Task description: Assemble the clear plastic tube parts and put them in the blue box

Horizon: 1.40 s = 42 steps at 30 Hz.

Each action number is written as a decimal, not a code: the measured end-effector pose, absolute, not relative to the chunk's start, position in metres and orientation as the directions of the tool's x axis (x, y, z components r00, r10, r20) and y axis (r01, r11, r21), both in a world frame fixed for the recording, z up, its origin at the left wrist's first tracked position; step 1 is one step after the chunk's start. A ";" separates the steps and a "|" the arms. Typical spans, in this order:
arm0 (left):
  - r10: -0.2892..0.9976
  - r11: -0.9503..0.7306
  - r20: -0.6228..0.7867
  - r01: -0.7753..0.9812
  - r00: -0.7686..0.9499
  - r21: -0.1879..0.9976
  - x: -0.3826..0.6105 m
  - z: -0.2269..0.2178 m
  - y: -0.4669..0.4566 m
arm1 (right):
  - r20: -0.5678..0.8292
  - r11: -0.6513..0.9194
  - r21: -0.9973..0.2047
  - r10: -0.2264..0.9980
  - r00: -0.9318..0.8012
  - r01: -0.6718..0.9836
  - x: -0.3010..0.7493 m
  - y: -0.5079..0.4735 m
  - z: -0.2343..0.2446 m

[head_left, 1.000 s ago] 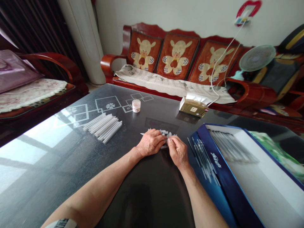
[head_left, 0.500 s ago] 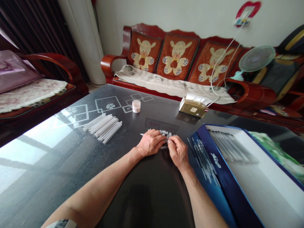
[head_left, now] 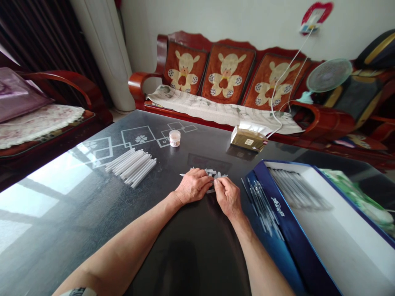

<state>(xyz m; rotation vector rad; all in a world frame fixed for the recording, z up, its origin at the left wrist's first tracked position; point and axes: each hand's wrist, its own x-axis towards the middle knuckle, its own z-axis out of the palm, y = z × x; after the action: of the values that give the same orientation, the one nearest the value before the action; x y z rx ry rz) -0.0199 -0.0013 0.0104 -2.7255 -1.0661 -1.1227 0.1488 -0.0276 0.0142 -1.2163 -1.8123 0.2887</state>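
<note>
Right hand (head_left: 227,197) pinches small white plastic pieces (head_left: 215,174) on the bench (head_left: 197,250).
Left hand (head_left: 194,187) curls over them, grip hidden; working low and close suits parts this small.

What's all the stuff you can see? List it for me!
table: one, black, in front
sticks: many, white, left side of table
small pieces: many, white, between the hands
jar: one, white and pink, far side of table
packet: one, brown, far table edge
open box: one, blue and white, right side
sofa: one, red, behind table
cushions: three, orange, on sofa
fan: one, pale green, far right
left hand: one, bare, at small pieces
right hand: one, bare, at small pieces
</note>
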 end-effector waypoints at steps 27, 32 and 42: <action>0.992 -0.043 0.084 -0.388 0.089 0.921 -0.019 0.017 0.010 | 0.503 0.580 -0.621 0.811 -0.299 0.527 0.143 -0.035 0.023; 0.973 -0.227 0.223 -0.102 -0.057 0.968 -0.025 0.011 0.014 | 0.409 0.528 -0.491 0.842 -0.352 0.693 0.156 -0.034 0.018; 0.855 -0.505 0.513 0.358 0.078 0.786 -0.026 0.012 0.005 | 0.455 0.442 -0.749 0.885 -0.101 0.493 0.153 -0.029 0.018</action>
<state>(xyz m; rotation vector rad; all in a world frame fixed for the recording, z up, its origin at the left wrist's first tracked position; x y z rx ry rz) -0.0255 0.0047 0.0117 -2.5905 -1.6296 -1.9403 0.1534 -0.0292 0.0183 -1.1898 -1.7479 0.5189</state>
